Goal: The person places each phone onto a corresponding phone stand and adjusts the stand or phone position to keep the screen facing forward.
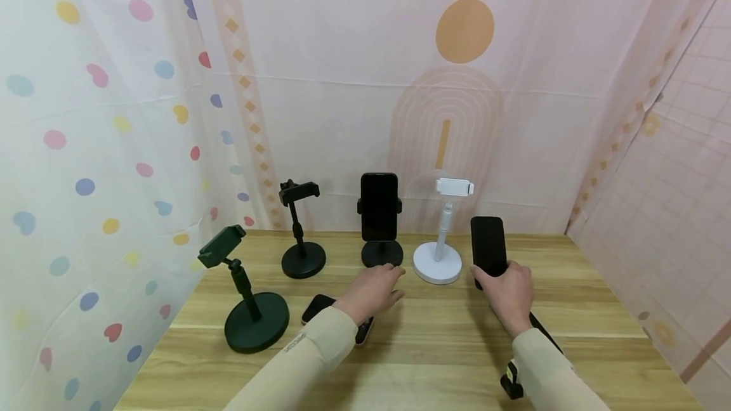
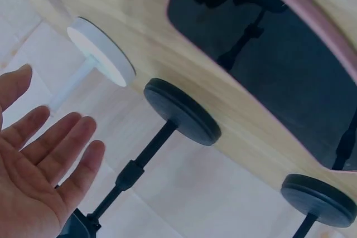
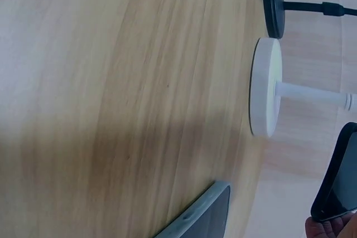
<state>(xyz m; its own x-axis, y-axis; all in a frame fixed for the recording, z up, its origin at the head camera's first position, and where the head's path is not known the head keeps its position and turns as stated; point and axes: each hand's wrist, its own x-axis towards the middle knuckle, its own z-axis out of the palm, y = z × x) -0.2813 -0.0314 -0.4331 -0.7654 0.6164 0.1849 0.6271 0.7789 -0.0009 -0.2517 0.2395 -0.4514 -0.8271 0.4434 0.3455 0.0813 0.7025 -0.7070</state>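
Note:
My right hand (image 1: 509,293) grips the lower end of a black smartphone (image 1: 488,245), which it holds tilted up to the right of a white phone stand (image 1: 438,262). The fingertips also show at that phone's edge in the right wrist view. My left hand (image 1: 371,290) is free, palm down with fingers extended, in front of a black phone stand (image 1: 381,254) that bears an upright phone (image 1: 379,207). Beneath the left forearm lies another phone (image 1: 317,307), partly covered; its pinkish rim (image 2: 223,68) shows in the left wrist view.
A dark green phone stand (image 1: 257,325) stands at the left, and a second black stand (image 1: 304,260) behind it. Another phone (image 3: 209,215) lies on the wooden table (image 1: 422,360), mostly hidden by the right forearm in the head view. Patterned curtains (image 1: 331,37) hang behind and at both sides.

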